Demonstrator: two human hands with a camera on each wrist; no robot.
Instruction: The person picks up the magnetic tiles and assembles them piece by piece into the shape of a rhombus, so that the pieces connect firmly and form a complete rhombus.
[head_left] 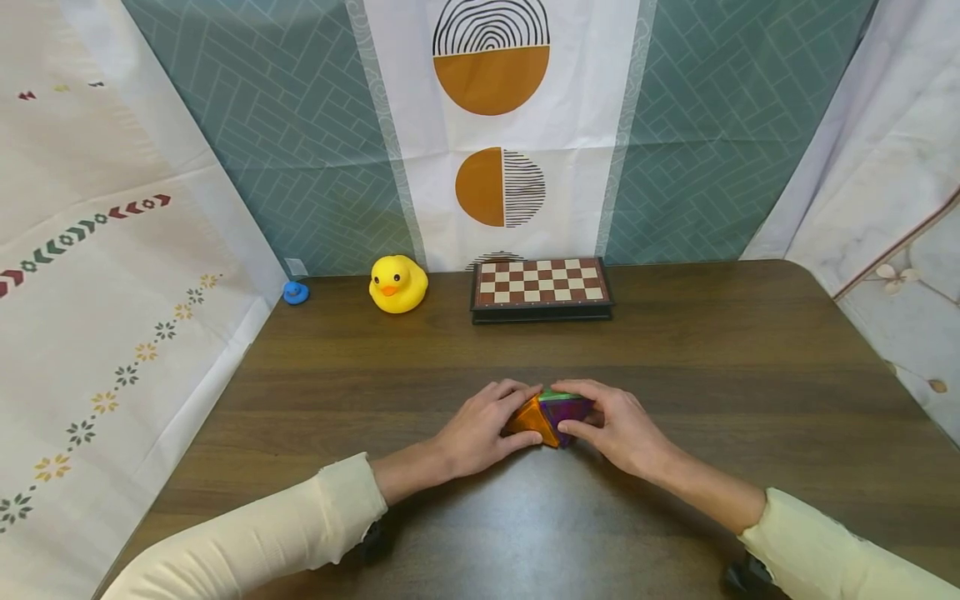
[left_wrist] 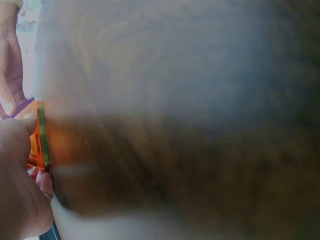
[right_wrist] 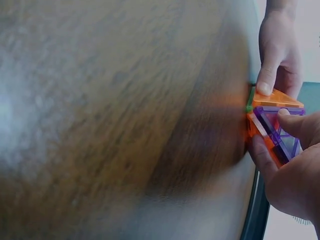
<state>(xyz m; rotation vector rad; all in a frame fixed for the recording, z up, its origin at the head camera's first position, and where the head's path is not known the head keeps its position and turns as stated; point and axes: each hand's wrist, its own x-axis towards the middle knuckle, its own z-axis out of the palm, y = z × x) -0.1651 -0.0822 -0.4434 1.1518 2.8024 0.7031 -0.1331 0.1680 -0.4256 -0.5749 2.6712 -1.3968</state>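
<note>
Translucent coloured magnetic tiles stand joined in a small, faceted shape on the wooden table, between the two hands. My left hand (head_left: pixel 483 425) grips the orange tile (head_left: pixel 534 422), thumb at the front and fingers over the back. From the other side, my right hand (head_left: pixel 621 427) holds the purple tile (head_left: pixel 566 410) between thumb and fingers. A green tile (head_left: pixel 557 396) shows along the top, between the fingertips. In the right wrist view the purple triangle (right_wrist: pixel 280 131) leans beside an orange one (right_wrist: pixel 280 99). My palms and fingers hide part of the shape.
At the back of the table (head_left: pixel 360 367) sit a yellow rubber duck (head_left: pixel 398 285), a small blue duck (head_left: pixel 296 292) and a checkered board-game box (head_left: pixel 542 290). A patterned cloth (head_left: pixel 495 125) hangs behind the table's far edge.
</note>
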